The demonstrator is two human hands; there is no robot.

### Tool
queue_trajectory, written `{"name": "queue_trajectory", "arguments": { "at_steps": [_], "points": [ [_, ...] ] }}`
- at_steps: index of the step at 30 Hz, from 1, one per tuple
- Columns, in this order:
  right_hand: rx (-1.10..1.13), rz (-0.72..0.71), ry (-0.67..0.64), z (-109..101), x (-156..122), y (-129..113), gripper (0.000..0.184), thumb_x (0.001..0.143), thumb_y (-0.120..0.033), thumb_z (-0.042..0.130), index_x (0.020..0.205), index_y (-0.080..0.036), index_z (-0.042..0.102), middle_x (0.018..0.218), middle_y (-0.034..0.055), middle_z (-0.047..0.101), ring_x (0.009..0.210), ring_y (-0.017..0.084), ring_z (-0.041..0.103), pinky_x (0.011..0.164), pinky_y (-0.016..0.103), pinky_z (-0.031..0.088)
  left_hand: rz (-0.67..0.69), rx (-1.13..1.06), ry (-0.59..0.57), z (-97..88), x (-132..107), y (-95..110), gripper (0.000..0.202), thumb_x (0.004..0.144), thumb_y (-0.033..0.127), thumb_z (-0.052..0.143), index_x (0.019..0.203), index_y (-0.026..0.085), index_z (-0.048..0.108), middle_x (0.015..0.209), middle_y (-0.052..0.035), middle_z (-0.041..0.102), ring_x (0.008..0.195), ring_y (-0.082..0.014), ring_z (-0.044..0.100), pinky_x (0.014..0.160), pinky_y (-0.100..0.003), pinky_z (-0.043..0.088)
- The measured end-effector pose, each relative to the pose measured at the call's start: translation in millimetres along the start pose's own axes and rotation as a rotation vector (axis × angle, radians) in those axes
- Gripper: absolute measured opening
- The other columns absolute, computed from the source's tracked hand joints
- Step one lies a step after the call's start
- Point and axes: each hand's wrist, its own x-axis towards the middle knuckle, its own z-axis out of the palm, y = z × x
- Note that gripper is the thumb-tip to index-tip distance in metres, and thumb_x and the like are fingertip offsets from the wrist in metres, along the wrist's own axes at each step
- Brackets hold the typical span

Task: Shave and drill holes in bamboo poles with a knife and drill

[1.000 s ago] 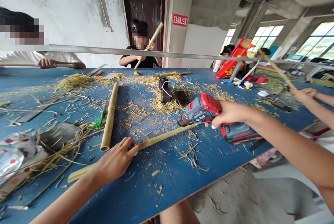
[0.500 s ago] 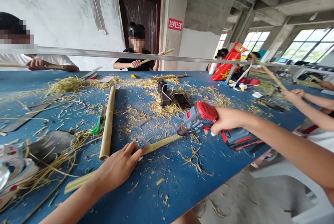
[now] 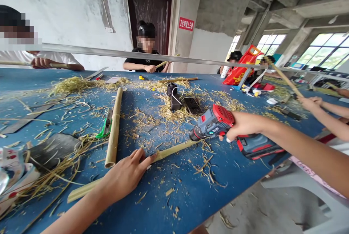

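Open left hand (image 3: 125,174) pinning a bamboo strip (image 3: 174,149); right hand (image 3: 247,126) gripping a cordless drill (image 3: 212,123), its chuck (image 3: 194,135) near the strip's end.

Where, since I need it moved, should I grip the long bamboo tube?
Grip the tube around its middle, coming from its right side. It lies round and lengthwise on the table, and the green-handled tool sits close along its left. The left hand is nearest, though it is pressing on a bamboo strip.
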Motion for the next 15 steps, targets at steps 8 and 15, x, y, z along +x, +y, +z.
{"name": "queue_trajectory", "arguments": {
  "at_steps": [8,15],
  "points": [
    [-0.021,0.023,-0.001,-0.8,-0.8,-0.3,0.02,0.048,-0.018,0.06,0.067,-0.014,0.06,0.062,-0.0002,0.057,0.057,0.013,0.049,0.051,0.023,0.037,0.003,-0.003,-0.006,-0.2,0.0,-0.9,0.044,0.088,0.015,0.024,0.129,0.028,0.031,0.09,-0.0051,0.046,0.075,-0.0147,0.052,0.065,-0.026,0.044],
    [-0.033,-0.039,-0.04,6.7,4.4,1.8,0.017,0.049,-0.015,0.058,0.065,-0.014,0.053,0.057,-0.0028,0.05,0.053,0.01,0.044,0.047,0.021,0.033,-0.004,-0.026,-0.007,-1.7,0.7,0.3,0.043,0.087,0.014,0.026,0.127,0.028,0.035,0.091,-0.0051,0.047,0.077,-0.0156,0.053,0.066,-0.028,0.044]
  ]
}}
